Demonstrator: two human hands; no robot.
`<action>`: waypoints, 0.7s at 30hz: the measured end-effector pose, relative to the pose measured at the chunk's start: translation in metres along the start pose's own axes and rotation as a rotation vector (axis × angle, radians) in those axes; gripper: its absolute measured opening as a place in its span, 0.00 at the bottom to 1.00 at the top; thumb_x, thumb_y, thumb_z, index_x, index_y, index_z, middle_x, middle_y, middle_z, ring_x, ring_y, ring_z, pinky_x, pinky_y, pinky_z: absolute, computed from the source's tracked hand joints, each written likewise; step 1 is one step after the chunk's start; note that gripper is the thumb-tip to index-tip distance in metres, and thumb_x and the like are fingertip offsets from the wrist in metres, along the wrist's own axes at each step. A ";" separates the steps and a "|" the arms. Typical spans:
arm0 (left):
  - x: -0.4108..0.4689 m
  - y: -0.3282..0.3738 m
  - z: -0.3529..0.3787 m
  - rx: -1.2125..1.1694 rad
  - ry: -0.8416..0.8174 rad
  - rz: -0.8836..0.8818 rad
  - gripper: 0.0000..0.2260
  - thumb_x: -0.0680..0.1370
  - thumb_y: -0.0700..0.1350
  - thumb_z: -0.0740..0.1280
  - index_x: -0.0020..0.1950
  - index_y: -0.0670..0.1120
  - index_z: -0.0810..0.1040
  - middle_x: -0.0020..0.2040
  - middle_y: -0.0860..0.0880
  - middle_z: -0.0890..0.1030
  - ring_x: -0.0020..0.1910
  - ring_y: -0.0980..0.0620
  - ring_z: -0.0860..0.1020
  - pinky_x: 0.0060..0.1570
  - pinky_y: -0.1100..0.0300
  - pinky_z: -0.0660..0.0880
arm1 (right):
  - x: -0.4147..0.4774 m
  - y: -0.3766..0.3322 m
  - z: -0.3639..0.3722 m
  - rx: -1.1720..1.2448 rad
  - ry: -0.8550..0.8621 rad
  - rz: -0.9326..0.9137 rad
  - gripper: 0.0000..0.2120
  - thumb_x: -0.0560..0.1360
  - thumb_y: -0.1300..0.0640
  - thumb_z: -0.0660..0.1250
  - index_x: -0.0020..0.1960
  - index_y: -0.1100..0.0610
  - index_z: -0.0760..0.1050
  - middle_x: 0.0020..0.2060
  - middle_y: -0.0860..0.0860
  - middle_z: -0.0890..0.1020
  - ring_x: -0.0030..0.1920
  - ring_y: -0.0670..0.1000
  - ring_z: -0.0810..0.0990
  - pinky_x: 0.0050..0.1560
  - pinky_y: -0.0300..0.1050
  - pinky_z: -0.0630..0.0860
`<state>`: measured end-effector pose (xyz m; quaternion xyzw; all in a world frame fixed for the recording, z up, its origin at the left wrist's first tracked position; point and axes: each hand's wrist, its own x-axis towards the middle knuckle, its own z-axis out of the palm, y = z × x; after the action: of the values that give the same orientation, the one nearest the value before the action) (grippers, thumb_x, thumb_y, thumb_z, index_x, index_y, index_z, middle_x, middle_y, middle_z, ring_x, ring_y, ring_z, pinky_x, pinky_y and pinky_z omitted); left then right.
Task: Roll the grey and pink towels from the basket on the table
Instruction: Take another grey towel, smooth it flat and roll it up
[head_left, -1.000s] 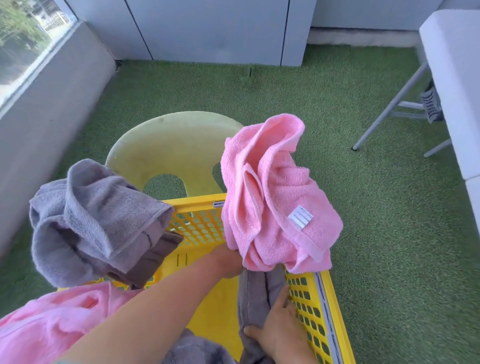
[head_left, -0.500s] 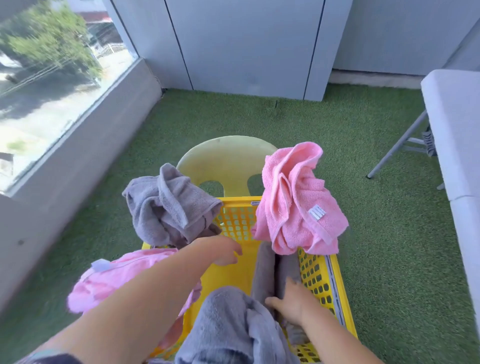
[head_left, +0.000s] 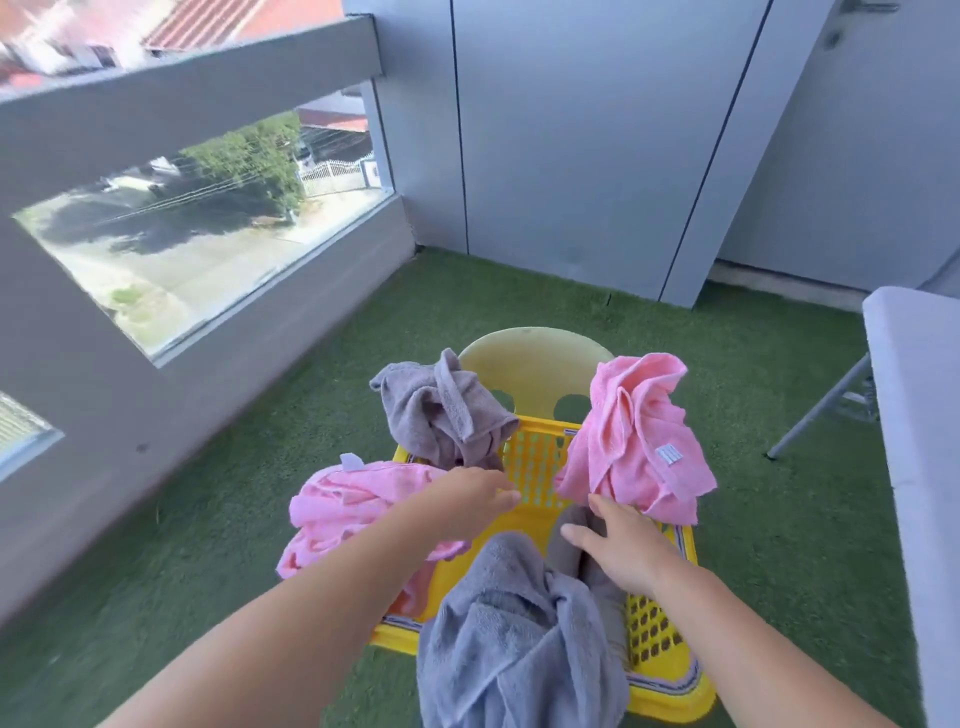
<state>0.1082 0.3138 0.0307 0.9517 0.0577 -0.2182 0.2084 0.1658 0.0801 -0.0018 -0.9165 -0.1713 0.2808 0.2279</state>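
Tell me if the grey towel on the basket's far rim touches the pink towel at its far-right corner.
Apart: head view shows yellow basket wall between grey towel and pink towel.

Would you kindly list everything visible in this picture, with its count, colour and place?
basket: one, yellow, middle foreground, in front of the chair.
grey towels: three, grey; one on the basket's far left corner, one over its near rim, one inside.
pink towels: two, pink; one on the far right corner, one over the left rim.
chair: one, pale yellow-green, behind the basket.
table: one, white with grey legs, right edge.
turf: green, covering the floor.
window: one, in the left wall.
left hand: open, above the basket.
right hand: open, over the inside towel.
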 end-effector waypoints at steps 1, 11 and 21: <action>-0.013 0.000 0.005 -0.027 0.029 -0.014 0.19 0.84 0.56 0.56 0.70 0.49 0.75 0.65 0.47 0.78 0.63 0.45 0.75 0.58 0.54 0.70 | -0.004 -0.002 -0.001 0.001 -0.008 -0.018 0.44 0.72 0.28 0.60 0.79 0.51 0.55 0.77 0.48 0.61 0.76 0.51 0.59 0.74 0.51 0.60; -0.083 -0.009 0.105 -0.340 0.154 -0.369 0.27 0.80 0.63 0.59 0.77 0.54 0.66 0.69 0.48 0.75 0.67 0.47 0.73 0.65 0.54 0.69 | -0.024 0.016 0.021 0.080 -0.269 0.101 0.55 0.63 0.23 0.62 0.79 0.55 0.56 0.76 0.52 0.64 0.74 0.55 0.65 0.68 0.49 0.66; -0.086 0.039 0.165 -0.869 0.444 -0.664 0.31 0.64 0.68 0.69 0.64 0.58 0.73 0.57 0.55 0.81 0.58 0.51 0.78 0.59 0.55 0.72 | -0.051 0.019 0.063 0.778 -0.410 0.075 0.38 0.53 0.45 0.82 0.61 0.50 0.76 0.48 0.49 0.86 0.48 0.51 0.85 0.50 0.53 0.82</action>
<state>-0.0257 0.2071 -0.0519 0.7329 0.4787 -0.0238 0.4829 0.0926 0.0617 -0.0361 -0.6935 -0.0611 0.5085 0.5067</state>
